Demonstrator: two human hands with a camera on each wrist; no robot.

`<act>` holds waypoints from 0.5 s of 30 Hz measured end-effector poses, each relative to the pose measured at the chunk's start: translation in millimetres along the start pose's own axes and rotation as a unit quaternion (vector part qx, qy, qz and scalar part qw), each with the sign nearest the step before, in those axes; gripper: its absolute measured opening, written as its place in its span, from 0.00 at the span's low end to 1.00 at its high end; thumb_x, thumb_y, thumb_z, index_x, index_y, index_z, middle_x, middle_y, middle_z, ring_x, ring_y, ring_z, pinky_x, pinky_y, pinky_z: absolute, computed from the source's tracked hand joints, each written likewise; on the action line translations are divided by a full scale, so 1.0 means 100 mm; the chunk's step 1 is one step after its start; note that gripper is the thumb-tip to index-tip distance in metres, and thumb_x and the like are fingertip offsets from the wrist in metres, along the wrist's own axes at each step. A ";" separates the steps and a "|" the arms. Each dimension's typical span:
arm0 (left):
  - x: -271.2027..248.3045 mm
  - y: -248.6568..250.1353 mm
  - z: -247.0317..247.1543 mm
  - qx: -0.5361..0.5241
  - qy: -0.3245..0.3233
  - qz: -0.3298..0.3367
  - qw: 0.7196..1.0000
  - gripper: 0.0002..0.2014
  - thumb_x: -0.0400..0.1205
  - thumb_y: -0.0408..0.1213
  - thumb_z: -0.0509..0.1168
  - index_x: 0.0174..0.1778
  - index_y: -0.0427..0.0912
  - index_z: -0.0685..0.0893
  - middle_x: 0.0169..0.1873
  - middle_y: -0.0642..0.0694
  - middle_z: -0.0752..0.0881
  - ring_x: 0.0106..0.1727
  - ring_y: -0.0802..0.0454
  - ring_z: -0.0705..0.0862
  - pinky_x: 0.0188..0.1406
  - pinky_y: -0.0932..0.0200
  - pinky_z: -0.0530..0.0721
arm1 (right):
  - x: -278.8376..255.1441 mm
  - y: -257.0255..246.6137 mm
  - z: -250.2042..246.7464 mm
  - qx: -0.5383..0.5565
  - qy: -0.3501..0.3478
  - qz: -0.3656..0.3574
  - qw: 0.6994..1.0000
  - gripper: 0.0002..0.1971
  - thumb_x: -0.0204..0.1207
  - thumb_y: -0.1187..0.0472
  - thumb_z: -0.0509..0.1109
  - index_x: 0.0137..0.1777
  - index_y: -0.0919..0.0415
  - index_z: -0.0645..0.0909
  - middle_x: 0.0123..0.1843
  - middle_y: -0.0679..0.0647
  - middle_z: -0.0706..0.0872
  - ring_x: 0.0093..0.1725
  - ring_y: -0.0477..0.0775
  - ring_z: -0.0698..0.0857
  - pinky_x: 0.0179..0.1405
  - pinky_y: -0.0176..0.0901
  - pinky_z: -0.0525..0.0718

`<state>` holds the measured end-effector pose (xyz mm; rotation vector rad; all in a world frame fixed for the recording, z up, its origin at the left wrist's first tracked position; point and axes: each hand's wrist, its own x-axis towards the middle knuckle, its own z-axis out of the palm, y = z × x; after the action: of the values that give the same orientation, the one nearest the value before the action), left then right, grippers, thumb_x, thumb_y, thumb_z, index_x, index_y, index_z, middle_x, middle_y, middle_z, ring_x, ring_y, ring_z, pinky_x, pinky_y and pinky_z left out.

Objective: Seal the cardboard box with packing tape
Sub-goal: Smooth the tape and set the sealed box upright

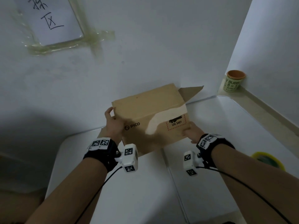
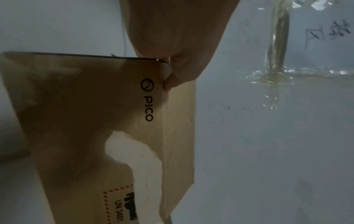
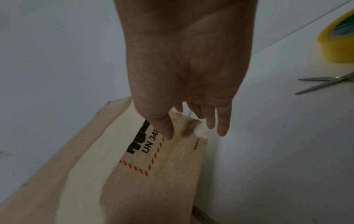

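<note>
A brown cardboard box (image 1: pixel 145 110) printed "PICO" and "UN 3481", with a torn pale patch, is held tilted above the white table (image 1: pixel 145 191). My left hand (image 1: pixel 113 122) grips its left end, fingers curled over the top edge; the left wrist view shows the hand (image 2: pixel 172 37) at the box (image 2: pixel 95 106) corner. My right hand (image 1: pixel 192 133) pinches the lower right corner; the thumb (image 3: pixel 164 128) lies on the printed face of the box (image 3: pixel 153 181). An end flap (image 1: pixel 191 92) stands open at the far right. A yellow packing tape roll (image 1: pixel 267 160) (image 3: pixel 337 42) lies on the table to my right.
Scissors (image 3: pixel 325 83) lie open on the table near the tape. A green cup with an orange rim (image 1: pixel 234 81) stands on the ledge at the back right. A paper sign (image 1: pixel 48 18) is taped to the white wall right behind the box.
</note>
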<state>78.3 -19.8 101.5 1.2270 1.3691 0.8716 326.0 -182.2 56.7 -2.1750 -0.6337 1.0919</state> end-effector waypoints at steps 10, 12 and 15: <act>-0.10 -0.63 0.07 0.014 -0.032 -0.026 0.999 0.16 0.75 0.19 0.62 0.32 0.46 0.76 0.37 0.46 0.80 0.47 0.44 0.79 0.44 0.51 0.79 | 0.00 0.00 -0.15 0.234 0.087 -0.004 0.968 0.40 0.78 0.29 0.47 0.79 0.57 0.65 0.73 0.58 0.76 0.66 0.62 0.79 0.66 0.56 0.80; -0.10 -0.81 0.06 0.029 -0.024 -0.050 0.998 0.11 0.77 0.22 0.64 0.36 0.43 0.76 0.40 0.42 0.81 0.51 0.40 0.80 0.52 0.46 0.79 | 0.01 0.04 -0.19 0.304 0.074 0.000 0.950 0.40 0.77 0.28 0.48 0.80 0.55 0.64 0.72 0.59 0.76 0.62 0.61 0.81 0.59 0.51 0.83; -0.10 -0.83 0.05 0.033 -0.029 -0.064 0.997 0.09 0.80 0.32 0.67 0.55 0.41 0.80 0.56 0.39 0.82 0.62 0.35 0.81 0.61 0.43 0.79 | -0.02 0.03 -0.18 0.298 0.034 0.004 0.954 0.35 0.79 0.35 0.57 0.81 0.55 0.63 0.74 0.59 0.73 0.58 0.61 0.84 0.57 0.50 0.85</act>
<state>65.5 -47.6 23.1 1.1912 1.4226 0.7004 340.2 -191.2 64.4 -1.6778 -0.2184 1.0403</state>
